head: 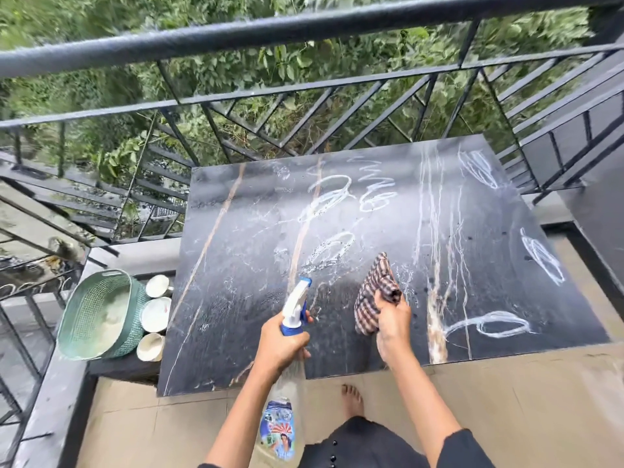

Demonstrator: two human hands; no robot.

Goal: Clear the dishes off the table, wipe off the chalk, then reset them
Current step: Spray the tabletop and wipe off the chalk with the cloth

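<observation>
We're on a balcony, with a black railing [304, 25] and greenery beyond. Our left hand [283, 339] grips the spray bottle [294, 304] over the dark marble tabletop [472, 231], and our right hand [393, 319] clutches the checked cloth [374, 288]. Chalk loops [540, 261] streak the surface. White cups [156, 314] sit beside the green basket [98, 315], off to the left.

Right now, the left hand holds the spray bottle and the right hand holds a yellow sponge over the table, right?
Not quite. The head view shows the right hand holding a checked cloth, not a yellow sponge. The rest is right: the left hand holds the spray bottle, over the table.
</observation>
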